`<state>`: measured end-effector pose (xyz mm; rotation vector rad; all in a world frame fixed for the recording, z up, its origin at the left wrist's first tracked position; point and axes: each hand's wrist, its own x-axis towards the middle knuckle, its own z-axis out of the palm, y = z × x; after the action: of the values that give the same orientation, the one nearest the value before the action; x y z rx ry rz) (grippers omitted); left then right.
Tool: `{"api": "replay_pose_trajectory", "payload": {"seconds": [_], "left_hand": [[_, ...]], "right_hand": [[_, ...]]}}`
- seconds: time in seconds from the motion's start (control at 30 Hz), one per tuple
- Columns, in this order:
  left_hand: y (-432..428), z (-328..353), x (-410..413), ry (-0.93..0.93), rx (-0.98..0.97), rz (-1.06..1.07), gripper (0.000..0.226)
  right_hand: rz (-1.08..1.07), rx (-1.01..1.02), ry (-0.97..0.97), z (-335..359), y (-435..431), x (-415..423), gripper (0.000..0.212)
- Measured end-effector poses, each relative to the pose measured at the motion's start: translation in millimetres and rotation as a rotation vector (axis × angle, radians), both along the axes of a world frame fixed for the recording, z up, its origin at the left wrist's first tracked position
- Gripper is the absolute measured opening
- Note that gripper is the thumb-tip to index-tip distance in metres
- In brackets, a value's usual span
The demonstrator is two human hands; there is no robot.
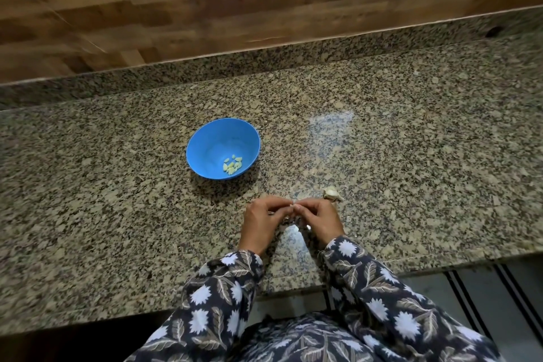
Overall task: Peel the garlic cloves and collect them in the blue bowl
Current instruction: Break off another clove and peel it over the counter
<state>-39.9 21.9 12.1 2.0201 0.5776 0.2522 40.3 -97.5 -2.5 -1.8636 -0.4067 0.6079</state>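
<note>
Near the front edge of the granite counter (411, 156), the left hand (263, 222) and right hand (318, 219) meet, both pinching a garlic clove (292, 206). The blue bowl (205, 138), holding peeled cloves (233, 164), sits mid-counter, away from every edge, with open granite between it and the hands. A garlic chunk (331, 193) lies just beside the right hand.

Curled fingers (308, 205) hide nearly all of the tiny garlic clove (291, 206).

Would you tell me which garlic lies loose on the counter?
The whitish lump just beyond the right hand; the yellowish cloves lie in the blue bowl.
</note>
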Motion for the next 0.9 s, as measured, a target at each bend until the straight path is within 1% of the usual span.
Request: {"api": "replay_pose_trajectory", "payload": {"seconds": [0.1,0.17,0.23,0.3,0.37,0.43,0.5,0.57,0.63,0.73,0.8,0.9], "left_hand": [[1,3,-2,-0.036,0.012,0.008,0.016],[8,4,-7,-0.051,0.010,0.111,0.016],[22,1,-16,-0.028,0.047,0.297,0.017],[38,-8,-29,0.043,0.116,0.433,0.020],[49,-18,-39,0.127,0.154,0.483,0.023],[46,-22,-43,0.145,0.272,0.478,0.027],[31,-21,-42,0.063,0.385,0.406,0.033],[9,-21,-37,0.030,0.369,0.194,0.040],[-8,-28,-28,0.130,0.355,-0.011,0.047],[-17,-37,-12,0.294,0.452,-0.126,0.059],[-22,-37,-1,0.322,0.486,-0.213,0.062],[-34,-37,11,0.310,0.534,-0.357,0.066]], "right_hand": [[0.052,-0.003,0.026,3,1,-1,0.011],[0.030,0.004,0.047,2,0,-3,0.018],[-0.070,0.022,0.044,-2,-2,-2,0.020],[-0.174,0.036,0.046,-2,-7,-1,0.014],[-0.265,0.057,0.047,-1,-12,0,0.015],[-0.316,0.082,0.004,1,-18,0,0.017],[-0.353,0.088,-0.029,2,-22,0,0.019],[-0.396,0.097,0.009,2,-26,-1,0.018],[-0.426,0.150,0.106,-3,-29,0,0.017],[-0.488,0.207,0.213,-9,-35,1,0.019],[-0.541,0.211,0.233,-8,-42,3,0.020],[-0.667,0.266,0.285,-8,-55,6,0.022]]}}
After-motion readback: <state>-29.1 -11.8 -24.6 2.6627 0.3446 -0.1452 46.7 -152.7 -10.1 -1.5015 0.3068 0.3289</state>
